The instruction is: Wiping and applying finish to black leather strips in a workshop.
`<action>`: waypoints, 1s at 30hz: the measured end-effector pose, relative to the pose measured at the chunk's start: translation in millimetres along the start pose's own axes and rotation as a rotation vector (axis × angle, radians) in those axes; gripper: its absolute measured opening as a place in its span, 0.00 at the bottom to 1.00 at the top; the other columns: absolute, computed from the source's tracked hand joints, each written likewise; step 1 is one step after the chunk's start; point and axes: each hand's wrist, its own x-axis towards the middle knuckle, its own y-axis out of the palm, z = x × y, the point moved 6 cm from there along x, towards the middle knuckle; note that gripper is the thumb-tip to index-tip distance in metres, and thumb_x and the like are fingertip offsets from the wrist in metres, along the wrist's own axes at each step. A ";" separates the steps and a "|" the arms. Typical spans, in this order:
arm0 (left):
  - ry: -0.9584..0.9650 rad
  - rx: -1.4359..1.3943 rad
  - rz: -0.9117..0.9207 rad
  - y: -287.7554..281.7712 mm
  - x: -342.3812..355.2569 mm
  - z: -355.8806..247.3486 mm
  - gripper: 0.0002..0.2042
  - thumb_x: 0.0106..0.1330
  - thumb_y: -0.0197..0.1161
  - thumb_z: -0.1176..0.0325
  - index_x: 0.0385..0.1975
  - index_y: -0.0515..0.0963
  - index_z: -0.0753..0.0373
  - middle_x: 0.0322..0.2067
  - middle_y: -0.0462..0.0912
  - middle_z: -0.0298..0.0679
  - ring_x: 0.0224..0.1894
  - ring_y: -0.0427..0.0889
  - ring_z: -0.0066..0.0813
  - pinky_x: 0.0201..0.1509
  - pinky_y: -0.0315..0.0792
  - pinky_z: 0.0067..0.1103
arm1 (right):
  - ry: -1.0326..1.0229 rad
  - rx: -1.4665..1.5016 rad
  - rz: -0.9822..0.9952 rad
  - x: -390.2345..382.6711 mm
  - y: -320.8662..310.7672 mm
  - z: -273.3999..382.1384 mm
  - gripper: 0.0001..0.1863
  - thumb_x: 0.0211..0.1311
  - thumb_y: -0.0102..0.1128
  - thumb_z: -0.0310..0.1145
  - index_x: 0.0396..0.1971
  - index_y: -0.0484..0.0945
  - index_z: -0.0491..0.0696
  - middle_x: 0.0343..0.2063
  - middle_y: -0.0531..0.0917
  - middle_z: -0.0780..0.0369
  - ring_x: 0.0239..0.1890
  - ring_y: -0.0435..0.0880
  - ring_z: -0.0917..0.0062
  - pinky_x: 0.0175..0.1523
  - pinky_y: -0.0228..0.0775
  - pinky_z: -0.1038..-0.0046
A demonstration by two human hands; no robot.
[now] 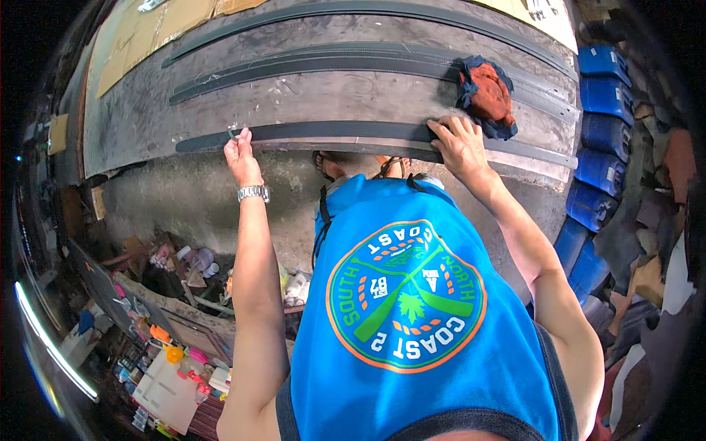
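A long, flat black strip [331, 132] lies along the near edge of the worktable, with a pale line on its near side. At its left part, my left hand [241, 158] is closed in a pinch, thumb and fingertips at the strip. A tiny greenish bit shows at those fingertips, too small to name. My right hand [462, 145] grips the strip farther right, fingers bent over it and thumb at its near edge. Just beyond the right hand sits a crumpled red and dark blue cloth [489, 92], lying over other strips.
More dark strips [316, 65] lie lengthwise across the worktable [132, 117], with flattened cardboard [140, 44] at its far left. Blue plastic containers [607, 106] line the right side. At lower left are a small cluttered table [165, 389] and scattered scraps [195, 264].
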 end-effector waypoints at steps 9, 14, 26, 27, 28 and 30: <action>0.033 0.242 0.271 52.8 -33.5 -21.3 0.09 0.70 0.50 0.67 0.44 0.66 0.65 0.49 0.78 0.45 0.49 0.78 0.32 0.53 0.69 0.23 | 0.119 -0.044 -0.049 -16.0 -5.8 -2.8 0.23 0.47 0.63 0.32 0.48 0.74 0.54 0.39 0.73 0.65 0.44 0.72 0.70 0.46 0.59 0.64; 0.037 0.360 0.481 78.1 -38.7 -33.5 0.09 0.71 0.51 0.67 0.42 0.69 0.66 0.45 0.80 0.42 0.45 0.79 0.25 0.49 0.71 0.20 | 0.316 -0.133 -0.090 -30.5 -9.6 14.4 0.28 0.47 0.65 0.34 0.53 0.71 0.55 0.45 0.73 0.64 0.50 0.70 0.70 0.50 0.59 0.62; 0.106 0.308 0.764 72.4 4.1 -49.7 0.08 0.70 0.52 0.69 0.41 0.71 0.67 0.38 0.81 0.40 0.39 0.80 0.25 0.47 0.72 0.21 | 0.801 -0.109 -0.140 -67.8 42.6 100.3 0.30 0.49 0.65 0.35 0.56 0.70 0.57 0.52 0.72 0.59 0.57 0.68 0.65 0.57 0.58 0.58; 0.105 0.311 0.763 66.8 10.3 -49.2 0.08 0.70 0.52 0.69 0.41 0.71 0.67 0.38 0.81 0.40 0.39 0.80 0.25 0.47 0.72 0.21 | 0.827 -0.089 -0.150 -68.7 46.6 111.8 0.29 0.49 0.65 0.35 0.55 0.71 0.56 0.51 0.72 0.59 0.56 0.69 0.65 0.57 0.59 0.58; 0.104 0.310 0.775 62.1 16.6 -48.3 0.08 0.70 0.52 0.68 0.41 0.71 0.67 0.37 0.81 0.40 0.39 0.80 0.25 0.46 0.73 0.21 | 0.831 -0.091 -0.150 -69.0 51.1 122.0 0.28 0.50 0.64 0.35 0.55 0.71 0.55 0.50 0.73 0.58 0.55 0.70 0.64 0.55 0.61 0.59; 0.112 0.301 0.803 56.3 29.2 -47.0 0.09 0.69 0.53 0.68 0.41 0.71 0.67 0.37 0.81 0.40 0.38 0.80 0.25 0.45 0.73 0.21 | 0.857 -0.028 -0.155 -68.9 63.9 135.8 0.27 0.50 0.64 0.34 0.54 0.71 0.55 0.49 0.74 0.59 0.54 0.71 0.64 0.53 0.62 0.59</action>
